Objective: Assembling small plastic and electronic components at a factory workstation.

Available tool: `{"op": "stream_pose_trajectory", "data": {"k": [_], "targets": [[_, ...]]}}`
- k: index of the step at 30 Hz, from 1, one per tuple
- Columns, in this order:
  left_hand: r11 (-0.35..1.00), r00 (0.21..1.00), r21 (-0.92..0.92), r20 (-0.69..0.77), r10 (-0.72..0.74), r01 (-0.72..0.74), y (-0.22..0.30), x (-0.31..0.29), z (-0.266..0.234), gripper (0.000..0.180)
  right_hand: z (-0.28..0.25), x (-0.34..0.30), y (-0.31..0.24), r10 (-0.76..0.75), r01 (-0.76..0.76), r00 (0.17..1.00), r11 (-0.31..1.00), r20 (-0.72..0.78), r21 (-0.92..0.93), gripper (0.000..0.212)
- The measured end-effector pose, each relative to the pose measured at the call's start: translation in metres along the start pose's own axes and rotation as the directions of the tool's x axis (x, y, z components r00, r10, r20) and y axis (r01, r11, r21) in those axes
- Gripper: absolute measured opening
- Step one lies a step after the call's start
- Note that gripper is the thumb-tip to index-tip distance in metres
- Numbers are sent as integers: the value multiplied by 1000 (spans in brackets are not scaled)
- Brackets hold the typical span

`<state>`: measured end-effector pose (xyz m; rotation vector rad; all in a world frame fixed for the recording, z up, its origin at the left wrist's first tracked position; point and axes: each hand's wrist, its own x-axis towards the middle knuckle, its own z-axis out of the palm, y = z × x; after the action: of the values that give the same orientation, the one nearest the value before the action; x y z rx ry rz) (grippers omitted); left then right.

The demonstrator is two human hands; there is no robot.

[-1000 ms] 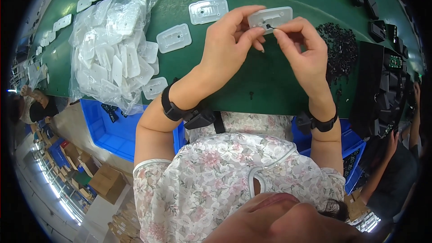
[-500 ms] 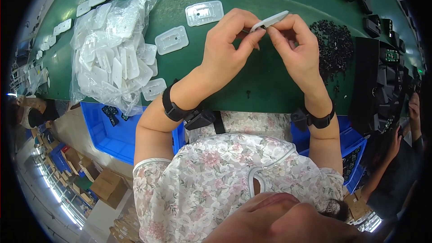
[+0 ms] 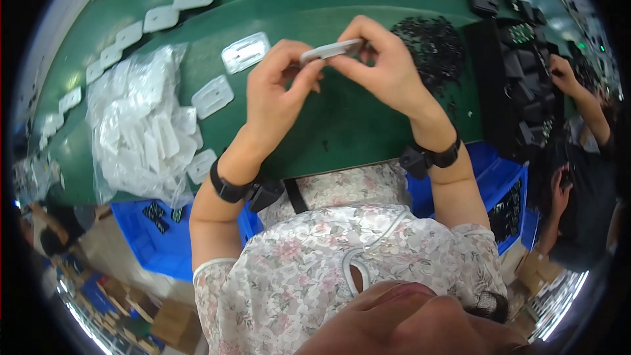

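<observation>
A thin white plastic cover (image 3: 330,50) is held edge-on above the green table, between both hands. My left hand (image 3: 275,89) pinches its left end between thumb and fingers. At its other end, the thumb and fingers of my right hand (image 3: 386,66) are closed on it. The cover's faces are mostly hidden from this angle. Two loose white covers, one farther off (image 3: 245,52) and one nearer (image 3: 212,96), lie left of my hands. To the right of my right hand spreads a heap of small black parts (image 3: 430,49).
A clear plastic bag (image 3: 135,112) full of white covers sits at the left. Behind it runs a line of covers (image 3: 162,18). At right, a black tray (image 3: 483,85) holds black housings, near a co-worker's hand (image 3: 564,73). Blue bins (image 3: 154,253) stand below the table edge.
The whole view has shifted. The cover, steeply slanted before, is now nearer level, with both hands still on it. A co-worker's hand at the right has moved farther up beside the black housings.
</observation>
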<state>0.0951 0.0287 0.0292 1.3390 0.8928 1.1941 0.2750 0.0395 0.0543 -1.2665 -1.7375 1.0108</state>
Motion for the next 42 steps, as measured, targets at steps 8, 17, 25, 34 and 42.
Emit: {"op": "stream_pose_trajectory", "data": {"k": [8,17,25,34,42], "targets": [[963,986,-214,-3,-169,165,8,12,-7,14,-1,10,5,139,-153,988,953,68,263,22],[735,973,664,-51,226,-136,-28,27,-15,5,-32,143,54,-307,174,951,446,32,-878,36],[381,955,904,86,283,-194,-14,20,4,38,-30,159,67,57,-146,952,948,-300,-284,34],[329,890,836,355,288,-439,-22,17,-6,46,-30,89,79,-357,219,931,704,-71,-676,35],[509,873,711,375,312,-486,-32,26,-24,41,-38,70,64,-272,234,962,800,13,-553,47]]}}
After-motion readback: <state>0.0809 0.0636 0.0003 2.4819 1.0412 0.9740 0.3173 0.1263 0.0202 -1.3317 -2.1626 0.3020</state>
